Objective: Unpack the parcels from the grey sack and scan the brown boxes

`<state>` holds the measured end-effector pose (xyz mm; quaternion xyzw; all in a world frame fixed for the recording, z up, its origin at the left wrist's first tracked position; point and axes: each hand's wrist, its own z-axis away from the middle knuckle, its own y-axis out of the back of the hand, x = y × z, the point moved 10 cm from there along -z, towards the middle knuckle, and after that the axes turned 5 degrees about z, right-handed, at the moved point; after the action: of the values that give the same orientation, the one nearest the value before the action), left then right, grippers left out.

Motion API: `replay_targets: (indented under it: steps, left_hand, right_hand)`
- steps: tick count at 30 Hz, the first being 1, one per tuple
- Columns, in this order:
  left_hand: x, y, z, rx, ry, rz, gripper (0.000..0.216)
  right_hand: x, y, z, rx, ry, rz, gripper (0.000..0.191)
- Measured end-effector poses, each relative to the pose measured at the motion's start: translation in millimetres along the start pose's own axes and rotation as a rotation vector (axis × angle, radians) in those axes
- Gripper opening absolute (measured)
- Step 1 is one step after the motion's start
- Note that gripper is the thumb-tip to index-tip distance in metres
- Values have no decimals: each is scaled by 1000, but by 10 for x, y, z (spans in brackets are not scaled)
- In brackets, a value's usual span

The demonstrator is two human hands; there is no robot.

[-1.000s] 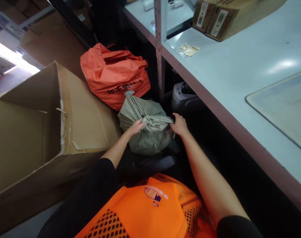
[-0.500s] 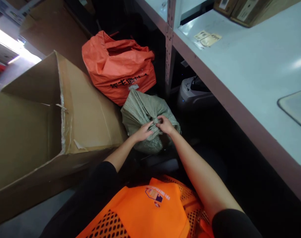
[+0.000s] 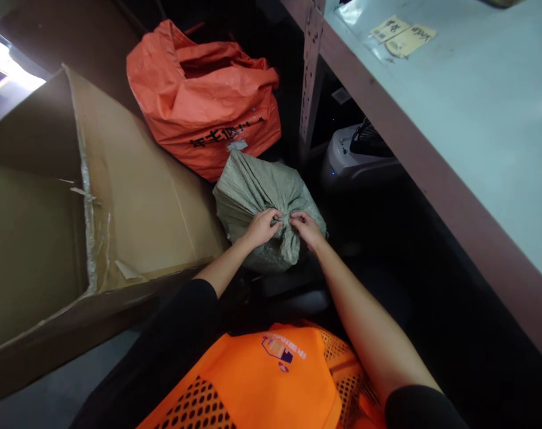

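Observation:
A grey-green woven sack sits on the floor in front of me, its mouth gathered and twisted into a knot-like bunch. From the left, my left hand pinches the cloth at that bunch, thumb and fingers closed. Opposite it, my right hand grips the other side of the gathered neck with its fingertips. A loose tail of the sack hangs down between the hands. What exactly lies under the fingertips is too small to make out.
Behind the sack lies an orange bag with black writing. A big open cardboard box stands at left. On the right is a white-topped metal shelf with yellow labels, and a grey device beneath it.
My left hand has gone from loosely spread fingers to a pinch on the bunched neck. The sack's tail now hangs between my hands. The view has shifted slightly.

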<state>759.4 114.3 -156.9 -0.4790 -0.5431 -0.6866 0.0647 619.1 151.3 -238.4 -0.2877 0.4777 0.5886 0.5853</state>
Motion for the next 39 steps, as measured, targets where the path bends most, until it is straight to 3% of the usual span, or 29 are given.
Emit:
replay_targets:
  steps: [3,6,12,19,27,36,39]
  left_hand:
    - [22,-23,3,53,-20,-62,5]
    - [97,-19,39,87,-73,-101,8]
    - [13,-8,102,91,-37,-37,5]
    - [-210,4,2,64,93,72,7]
    - [82,17,-22,-17,-109,-105,7]
    - [158,160,0,231,-138,-87,15]
    - [222,166,43,247,-194,-79,14]
  right_hand:
    - [-37,54,23,51,6,104,42]
    - [-102,-45,33,-2,40,132,50]
    - [-62,-207,40,-105,71,27,43]
    - [-112,-127,96,-106,147,-14,37]
    - [-210,-41,158,-83,178,-1,35]
    - [-141,-28,151,-34,84,-46,34]
    - [-110,-74,151,-83,34,-89,37]
